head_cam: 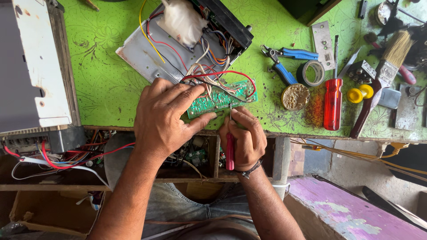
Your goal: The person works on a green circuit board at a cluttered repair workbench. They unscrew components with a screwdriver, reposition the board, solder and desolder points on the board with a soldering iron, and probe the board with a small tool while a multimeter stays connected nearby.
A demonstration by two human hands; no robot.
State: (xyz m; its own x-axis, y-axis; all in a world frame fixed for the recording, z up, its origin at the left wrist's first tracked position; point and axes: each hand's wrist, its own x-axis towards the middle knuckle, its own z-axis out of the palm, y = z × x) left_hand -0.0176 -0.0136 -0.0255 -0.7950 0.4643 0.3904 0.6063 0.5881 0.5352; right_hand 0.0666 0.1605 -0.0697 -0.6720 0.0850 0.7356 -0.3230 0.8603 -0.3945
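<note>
My left hand (167,118) grips the left end of a green circuit board (221,98) at the near edge of the green-covered bench (102,75). My right hand (242,138) holds a thin tool with a red handle (230,155), its metal tip touching the board's near edge. Red, white and other coloured wires (209,73) run from the board into an opened grey metal chassis (147,53) behind it. A white wrapped lump (182,20) lies in the chassis.
To the right lie blue-handled pliers (284,62), a tape roll (311,72), a round tin (295,96), a red-handled screwdriver (332,102), a yellow knob (359,94) and a paintbrush (387,66). A white casing (38,66) stands at the left. Loose wires (53,160) fill the shelf below.
</note>
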